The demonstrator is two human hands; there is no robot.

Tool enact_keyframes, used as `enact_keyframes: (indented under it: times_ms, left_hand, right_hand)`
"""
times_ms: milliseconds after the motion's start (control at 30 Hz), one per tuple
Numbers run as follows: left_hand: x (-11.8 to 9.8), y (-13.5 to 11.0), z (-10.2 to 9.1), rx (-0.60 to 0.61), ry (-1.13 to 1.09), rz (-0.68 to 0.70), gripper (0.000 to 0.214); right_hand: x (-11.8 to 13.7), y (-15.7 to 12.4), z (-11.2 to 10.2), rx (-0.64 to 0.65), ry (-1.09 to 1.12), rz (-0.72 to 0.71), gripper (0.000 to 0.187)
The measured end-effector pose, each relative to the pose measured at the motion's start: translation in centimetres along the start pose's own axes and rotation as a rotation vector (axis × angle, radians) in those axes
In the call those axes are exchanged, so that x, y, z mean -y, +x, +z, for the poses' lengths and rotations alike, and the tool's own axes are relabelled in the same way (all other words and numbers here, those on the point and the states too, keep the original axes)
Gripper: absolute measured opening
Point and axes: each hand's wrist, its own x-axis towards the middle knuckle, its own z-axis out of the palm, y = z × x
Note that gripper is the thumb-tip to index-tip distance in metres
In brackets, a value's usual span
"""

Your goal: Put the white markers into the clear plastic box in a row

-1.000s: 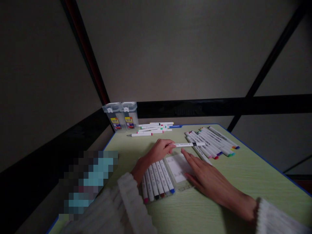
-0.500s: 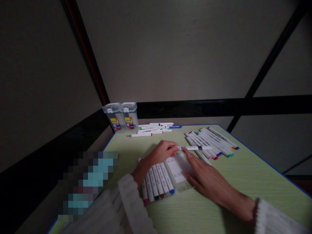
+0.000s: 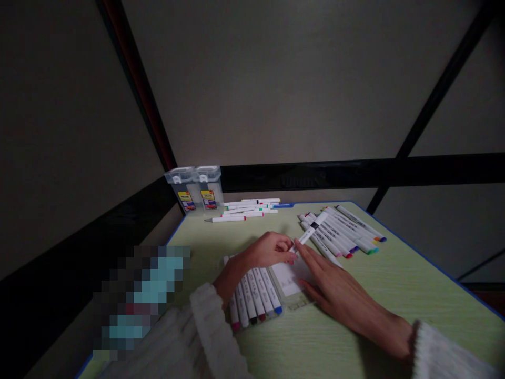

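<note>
My left hand (image 3: 263,251) pinches one end of a white marker (image 3: 313,228) with a black band, which slants up and away to the right above the table. Under that hand lies a flat clear case (image 3: 292,284) with a row of white markers (image 3: 255,296) in its left part and a white label card in its right part. My right hand (image 3: 339,290) lies flat with fingers stretched out on the right part of the case, its fingertips close to the held marker.
A fan of loose markers (image 3: 342,236) with coloured ends lies at the right on the light green table (image 3: 394,295). A smaller pile of markers (image 3: 246,208) lies at the back. Two clear lidded boxes (image 3: 195,188) stand at the back left corner.
The held marker has swung from lying level to slanting up and away, and my left hand has drawn slightly nearer. My right hand has stayed flat on the case.
</note>
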Motion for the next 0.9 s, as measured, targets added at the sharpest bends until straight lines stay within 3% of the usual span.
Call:
enact_keyframes:
  times_ms: [367, 700, 900]
  left_hand:
    - [0.1, 0.0, 0.1, -0.021, 0.062, -0.005, 0.017]
    - [0.0, 0.0, 0.2, 0.023, -0.047, 0.007, 0.013]
    - [0.0, 0.0, 0.1, 0.022, 0.015, -0.006, 0.014]
  right_hand:
    - [0.5, 0.5, -1.0, 0.004, 0.037, -0.004, 0.055]
    - [0.6, 0.6, -1.2, -0.048, 0.056, -0.016, 0.045]
    - [0.6, 0.6, -1.5, 0.003, 0.072, 0.008, 0.039]
